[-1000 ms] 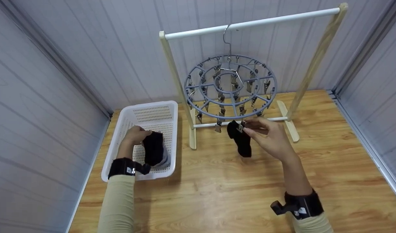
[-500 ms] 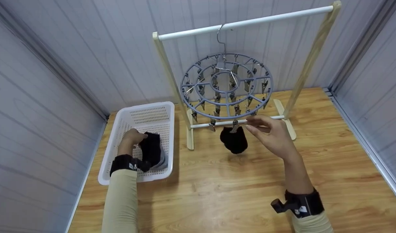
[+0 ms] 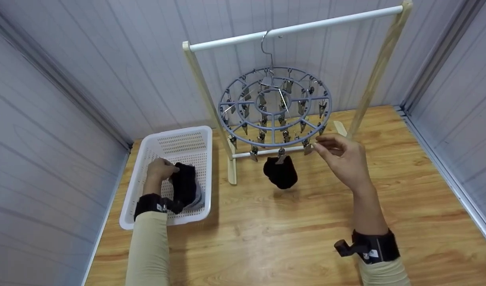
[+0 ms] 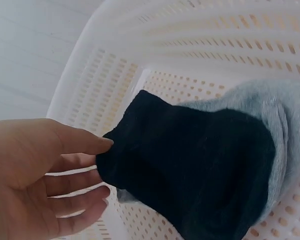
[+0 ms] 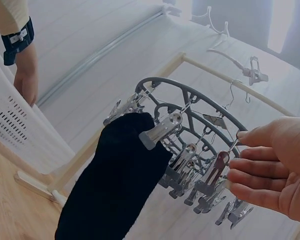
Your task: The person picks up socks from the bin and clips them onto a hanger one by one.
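In the basket, my left hand (image 3: pixel 160 170) pinches the edge of a black sock (image 4: pixel 190 155) between thumb and fingers. Grey socks (image 4: pixel 292 115) lie underneath it. Another black sock (image 3: pixel 280 173) hangs from a metal clip (image 5: pixel 162 129) at the front of the round grey clip hanger (image 3: pixel 273 137). My right hand (image 3: pixel 342 161) is at the hanger's front right, fingers relaxed and slightly bent. Its fingertips are right beside the neighbouring clip (image 5: pixel 212 172), which holds nothing.
The white perforated basket (image 3: pixel 206 174) stands on the wooden floor (image 3: pixel 247 238), left of the rack. By its hook, the hanger hangs on the white bar (image 3: pixel 322 26) of a wooden-legged rack. Panel walls (image 3: pixel 147 79) stand behind and on both sides.
My right hand has let go of the clip with the black sock and moved right to the neighbouring clip. The hung sock has swung round. My left hand keeps its pinch.
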A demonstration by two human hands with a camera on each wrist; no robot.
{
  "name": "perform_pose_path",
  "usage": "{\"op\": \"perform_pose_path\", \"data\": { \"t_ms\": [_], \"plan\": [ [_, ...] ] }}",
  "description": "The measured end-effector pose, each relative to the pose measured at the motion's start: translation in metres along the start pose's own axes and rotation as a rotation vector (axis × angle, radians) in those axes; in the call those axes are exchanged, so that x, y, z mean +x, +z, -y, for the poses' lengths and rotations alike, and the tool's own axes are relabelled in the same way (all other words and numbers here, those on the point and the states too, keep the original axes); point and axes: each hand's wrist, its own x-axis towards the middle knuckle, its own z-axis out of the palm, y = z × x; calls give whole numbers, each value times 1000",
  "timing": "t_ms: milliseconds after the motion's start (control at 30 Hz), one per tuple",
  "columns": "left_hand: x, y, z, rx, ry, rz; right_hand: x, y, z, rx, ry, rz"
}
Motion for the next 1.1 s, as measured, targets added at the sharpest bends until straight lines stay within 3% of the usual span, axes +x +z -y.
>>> {"op": "perform_pose_path", "data": {
  "t_ms": [133, 467, 600, 800, 1100],
  "plan": [
    [-1, 2, -2, -28, 11, -20, 2, 4, -5, -6, 13, 16],
    [-5, 7, -3, -78, 25, -12, 4, 17, -14, 227, 62, 129],
    [-5, 10, -1, -106, 41, -39, 3, 23, -16, 244, 51, 132],
    [-22, 16, -4, -208, 26, -74, 7, 22, -21, 268, 39, 151],
    [-63, 10, -15, -267, 111, -224, 12, 19, -24, 264, 44, 209]
  ]
}}
